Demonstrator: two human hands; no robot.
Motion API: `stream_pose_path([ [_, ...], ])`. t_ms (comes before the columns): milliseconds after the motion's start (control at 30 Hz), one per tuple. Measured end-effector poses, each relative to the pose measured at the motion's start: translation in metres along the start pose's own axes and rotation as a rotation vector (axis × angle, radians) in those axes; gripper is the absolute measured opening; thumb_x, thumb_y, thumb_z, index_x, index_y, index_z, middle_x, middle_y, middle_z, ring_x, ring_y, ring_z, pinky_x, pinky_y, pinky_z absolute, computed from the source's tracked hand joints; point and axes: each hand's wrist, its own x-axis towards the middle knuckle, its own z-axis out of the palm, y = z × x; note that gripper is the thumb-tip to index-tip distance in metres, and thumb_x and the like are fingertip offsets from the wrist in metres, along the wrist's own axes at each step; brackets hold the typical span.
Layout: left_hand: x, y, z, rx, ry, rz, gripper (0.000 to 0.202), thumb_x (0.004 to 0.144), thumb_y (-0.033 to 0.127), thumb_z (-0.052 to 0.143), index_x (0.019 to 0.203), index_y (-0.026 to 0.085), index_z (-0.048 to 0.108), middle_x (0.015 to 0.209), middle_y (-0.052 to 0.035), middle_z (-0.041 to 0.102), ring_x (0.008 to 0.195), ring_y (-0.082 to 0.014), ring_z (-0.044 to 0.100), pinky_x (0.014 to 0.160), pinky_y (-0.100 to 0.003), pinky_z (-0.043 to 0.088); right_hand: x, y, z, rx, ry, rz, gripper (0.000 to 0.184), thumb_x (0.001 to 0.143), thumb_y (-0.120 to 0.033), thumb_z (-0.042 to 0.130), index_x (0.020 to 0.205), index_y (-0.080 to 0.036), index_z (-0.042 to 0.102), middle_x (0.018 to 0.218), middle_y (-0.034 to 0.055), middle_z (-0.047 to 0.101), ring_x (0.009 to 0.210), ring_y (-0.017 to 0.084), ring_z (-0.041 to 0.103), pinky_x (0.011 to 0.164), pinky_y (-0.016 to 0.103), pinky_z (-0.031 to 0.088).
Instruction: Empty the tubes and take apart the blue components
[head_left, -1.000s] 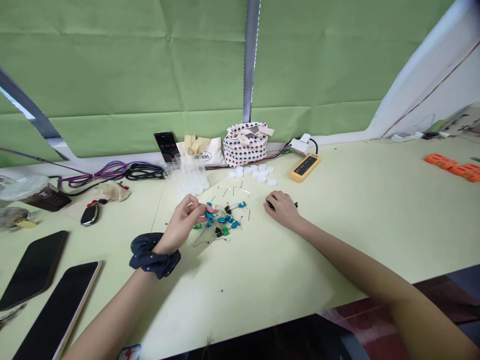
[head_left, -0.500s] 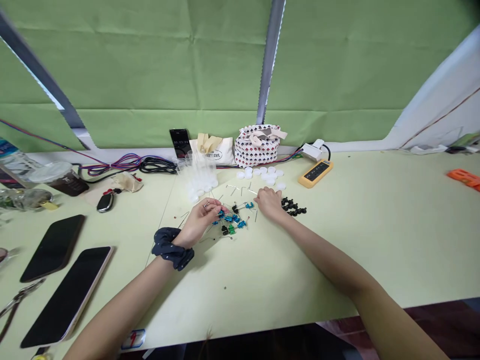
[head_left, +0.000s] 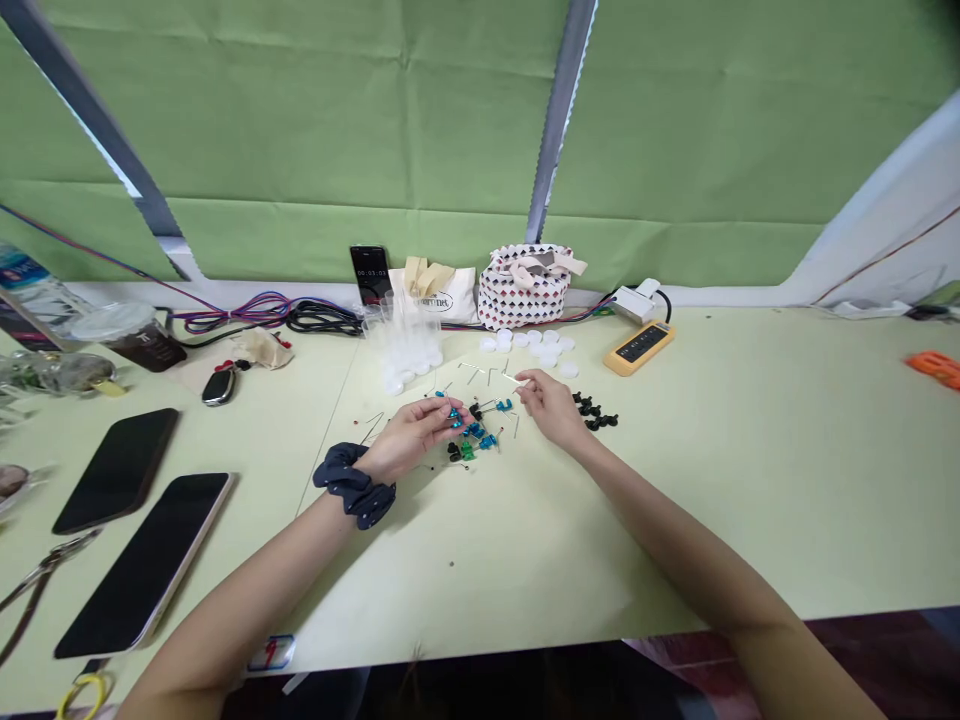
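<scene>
Head view showed the left hand (head_left: 416,435) low over the table (head_left: 750,450), its thumb and fingers closed in a pinch on a small blue part (head_left: 454,417). The part sat at the left edge of a pile of small parts (head_left: 474,437) in blue, black and green, which lay between the two hands.

The likeliest slip, as a judgement, was the blue part escaping so fine a grip and dropping back among its look-alikes. Its thin wire legs could also catch on neighbours and drag them along. The right wrist lay just beside a cluster of black parts (head_left: 594,413), so a careless sweep of that arm could scatter them. The metal pins (head_left: 487,372) lying loose behind the pile could be brushed about in the same way.

The left forearm came in from the lower left, a dark scrunchie (head_left: 354,485) round the wrist, with the hand turned on its side and its fingertips pointing right. The right arm stretched in from the lower right. The right hand (head_left: 553,405) hovered palm down, its fingers loosely curled and the tips drawn near each other above the pins. Whether they held anything could not be told.
</scene>
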Motion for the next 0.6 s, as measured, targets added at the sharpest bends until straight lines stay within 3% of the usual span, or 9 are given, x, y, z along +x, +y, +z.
stream_pose_path([
  [167,-0.004,-0.004,0.009,-0.011,-0.050,-0.035,0.026,0.079,0.027,0.068,0.099,0.010,0.068,0.102,-0.0118,0.069,0.103,-0.0222,0.061,0.098,-0.037,0.041,-0.039,-0.026,-0.007,0.540,-0.123,-0.045,0.027,0.087,-0.036,0.050,0.100,-0.016,0.061,0.060,-0.0007,0.054,0.056,0.013,0.053,0.061,0.029,0.045],
  [300,-0.006,-0.014,0.015,-0.028,-0.089,-0.040,0.025,0.080,0.029,0.067,0.098,0.011,0.069,0.103,-0.0111,0.068,0.106,-0.0222,0.060,0.100,-0.035,0.039,-0.054,-0.036,-0.005,0.528,-0.128,-0.082,0.026,0.086,-0.035,0.053,0.102,-0.020,0.066,0.078,0.0041,0.063,0.075,0.016,0.059,0.074,0.032,0.046],
  [400,-0.007,-0.020,0.016,-0.055,-0.117,-0.032,0.024,0.083,0.029,0.064,0.099,0.011,0.067,0.104,-0.0105,0.067,0.107,-0.0217,0.059,0.097,-0.032,0.042,-0.057,-0.035,-0.004,0.483,-0.064,-0.080,0.027,0.086,-0.035,0.053,0.106,-0.022,0.067,0.090,0.0059,0.063,0.080,0.016,0.058,0.075,0.031,0.046],
  [500,-0.008,-0.022,0.015,-0.067,-0.120,-0.053,0.024,0.082,0.032,0.065,0.098,0.014,0.065,0.102,-0.0082,0.066,0.096,-0.0191,0.064,0.080,-0.026,0.050,-0.056,-0.035,-0.005,0.605,-0.042,-0.054,0.031,0.086,-0.036,0.054,0.110,-0.021,0.066,0.083,0.0037,0.059,0.066,0.012,0.055,0.065,0.028,0.047],
  [600,-0.008,-0.022,0.013,-0.069,-0.095,-0.056,0.024,0.078,0.035,0.068,0.091,0.016,0.064,0.089,-0.0035,0.066,0.063,-0.0080,0.062,0.055,-0.017,0.046,-0.056,-0.037,-0.007,0.751,-0.063,-0.017,0.032,0.083,-0.036,0.058,0.109,-0.020,0.066,0.074,0.0010,0.057,0.058,0.010,0.054,0.061,0.028,0.047],
])
